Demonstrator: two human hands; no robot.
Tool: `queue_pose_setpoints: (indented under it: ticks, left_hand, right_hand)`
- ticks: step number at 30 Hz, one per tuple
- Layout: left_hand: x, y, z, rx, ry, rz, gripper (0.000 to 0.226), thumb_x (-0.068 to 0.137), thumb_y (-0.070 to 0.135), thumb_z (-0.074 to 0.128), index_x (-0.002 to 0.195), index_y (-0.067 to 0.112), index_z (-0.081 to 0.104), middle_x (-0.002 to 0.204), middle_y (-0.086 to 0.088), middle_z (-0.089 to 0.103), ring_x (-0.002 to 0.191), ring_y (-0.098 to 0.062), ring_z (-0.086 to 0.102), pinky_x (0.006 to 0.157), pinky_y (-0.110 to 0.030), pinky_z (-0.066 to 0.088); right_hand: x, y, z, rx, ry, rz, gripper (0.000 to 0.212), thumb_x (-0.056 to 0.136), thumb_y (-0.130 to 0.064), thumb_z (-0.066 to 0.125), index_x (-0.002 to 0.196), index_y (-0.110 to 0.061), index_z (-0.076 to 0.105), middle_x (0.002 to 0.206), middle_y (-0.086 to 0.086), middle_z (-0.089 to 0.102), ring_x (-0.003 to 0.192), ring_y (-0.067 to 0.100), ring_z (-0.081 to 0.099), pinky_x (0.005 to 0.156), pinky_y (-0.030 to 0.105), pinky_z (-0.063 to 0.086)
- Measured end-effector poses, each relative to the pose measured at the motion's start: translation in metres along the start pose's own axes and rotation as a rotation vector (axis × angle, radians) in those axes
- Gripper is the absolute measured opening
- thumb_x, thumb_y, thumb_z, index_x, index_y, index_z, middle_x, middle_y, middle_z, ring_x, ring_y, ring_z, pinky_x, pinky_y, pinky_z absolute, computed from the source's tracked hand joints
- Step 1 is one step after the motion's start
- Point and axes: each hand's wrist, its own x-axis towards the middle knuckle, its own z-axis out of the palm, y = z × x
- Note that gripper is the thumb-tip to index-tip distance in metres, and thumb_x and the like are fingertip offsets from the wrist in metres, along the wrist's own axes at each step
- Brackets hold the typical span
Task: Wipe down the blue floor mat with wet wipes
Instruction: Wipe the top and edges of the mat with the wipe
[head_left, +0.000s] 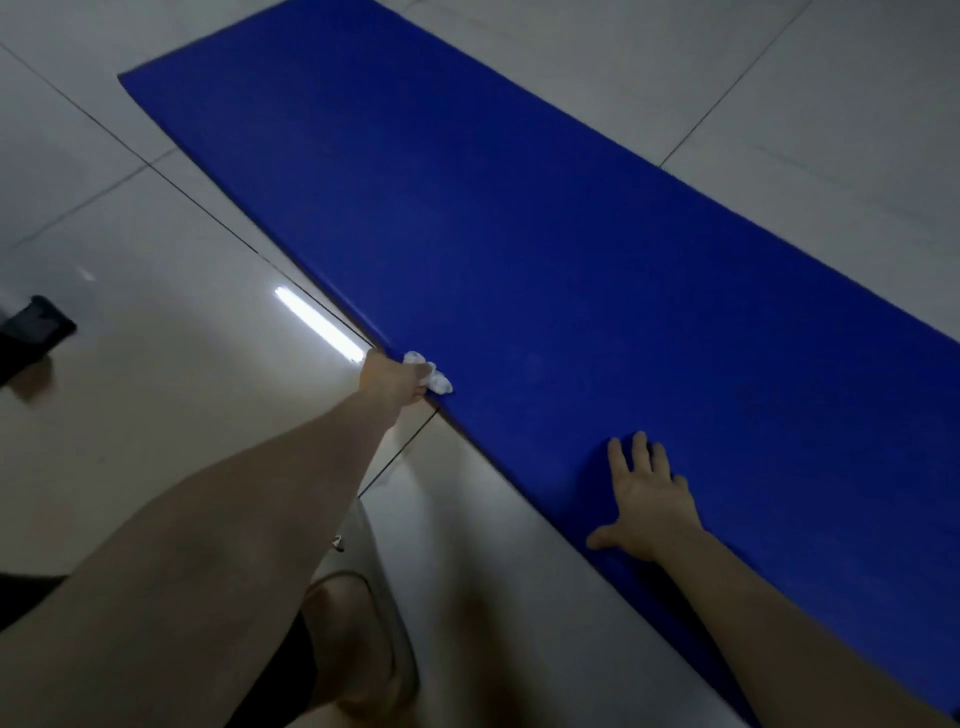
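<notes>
Wiping hand: my left hand (392, 382) grips a crumpled white wet wipe (431, 376) and presses it on the mat's near long edge.
Bracing hand: my right hand (649, 499) lies flat on the mat, fingers spread, holding nothing.
Mat: the blue floor mat (519, 234) lies unrolled and flat, running diagonally from far left to near right.
Progress: I see no wet streaks marking cleaned areas; I judge the edge is being worked, with the broad middle and far end probably left.
Surface: glossy pale floor tiles (156, 441) with dark grout lines; a strip-light reflection (322, 325) beside the mat.
Room: dim; a dark object (31, 332) at the left, which I cannot identify.
</notes>
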Motion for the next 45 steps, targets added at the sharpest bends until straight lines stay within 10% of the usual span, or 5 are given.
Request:
queue_pose_setpoints:
  ticks: [13,18,30,37,45]
  left_hand:
    - [-0.023,-0.029,0.025,0.710,0.081,0.592,0.009,0.092,0.018,0.064,0.100,0.016,0.065,0.096,-0.001,0.060,0.082,-0.012,0.049,0.075,-0.022,0.038]
    - [-0.023,-0.022,0.028,0.712,0.054,0.553,0.009,0.093,0.015,0.060,0.088,0.012,0.067,0.088,-0.004,0.063,0.080,-0.021,0.059,0.073,-0.032,0.050]
    - [-0.118,-0.060,0.085,1.049,-0.498,0.950,0.019,0.101,0.027,0.051,0.112,0.015,0.058,0.108,-0.003,0.054,0.092,-0.018,0.054,0.082,-0.036,0.049]
    - [-0.017,-0.017,0.028,0.836,0.083,0.699,0.016,0.096,0.016,0.057,0.106,0.009,0.069,0.113,-0.013,0.061,0.096,-0.032,0.063,0.086,-0.040,0.050]
    - [-0.063,-0.036,0.055,0.590,-0.029,0.514,0.007,0.095,0.015,0.063,0.101,0.018,0.061,0.101,0.001,0.063,0.092,-0.014,0.061,0.087,-0.031,0.054]
  right_hand:
    - [0.015,0.004,-0.008,0.035,-0.010,0.025,0.140,0.073,-0.073,0.072,0.155,-0.017,-0.026,0.164,0.014,-0.027,0.154,0.036,-0.013,0.123,0.051,0.020]
    - [0.015,0.003,-0.008,0.021,-0.013,0.046,0.142,0.072,-0.073,0.073,0.155,-0.017,-0.027,0.164,0.015,-0.027,0.154,0.037,-0.013,0.123,0.051,0.020]
    - [0.014,0.002,-0.010,0.031,-0.006,0.050,0.141,0.072,-0.073,0.073,0.155,-0.018,-0.026,0.164,0.014,-0.027,0.154,0.036,-0.014,0.123,0.050,0.020]
    - [0.015,0.002,-0.008,-0.001,0.002,0.042,0.143,0.071,-0.078,0.069,0.154,-0.018,-0.030,0.163,0.014,-0.028,0.154,0.035,-0.013,0.122,0.051,0.020]
    - [0.015,0.002,-0.011,-0.003,-0.006,0.049,0.144,0.070,-0.077,0.071,0.154,-0.018,-0.028,0.164,0.014,-0.027,0.154,0.036,-0.012,0.122,0.052,0.021]
